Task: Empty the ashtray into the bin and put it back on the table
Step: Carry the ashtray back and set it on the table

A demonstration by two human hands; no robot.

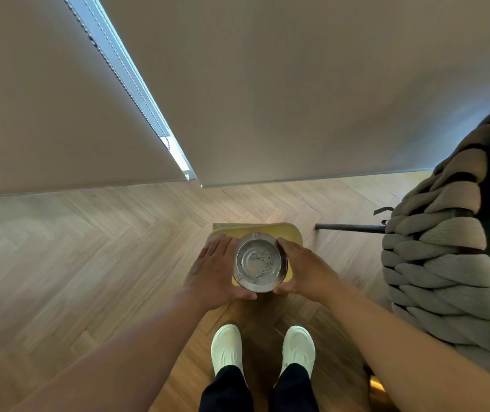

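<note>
Above a yellow bin on the wooden floor: round metal ashtray, held level, open side up, a small scatter of grey ash on its bottom. Clasped between both hands. Left hand pressed flat against the left side of the rim, fingers stretched forward, thumb curled under the near edge. Right hand wrapped on the right side, fingertips at the far rim, thumb toward the near edge. Directly beneath, only the far edge and right corner of the bin showing past the ashtray and hands. Nearer, two white shoes and dark trouser legs, side by side on the floor. Off to the right, a chunky woven chair with a dark metal leg. Beyond, pale roller blinds down to floor level, with a bead chain at the gap between them.
</note>
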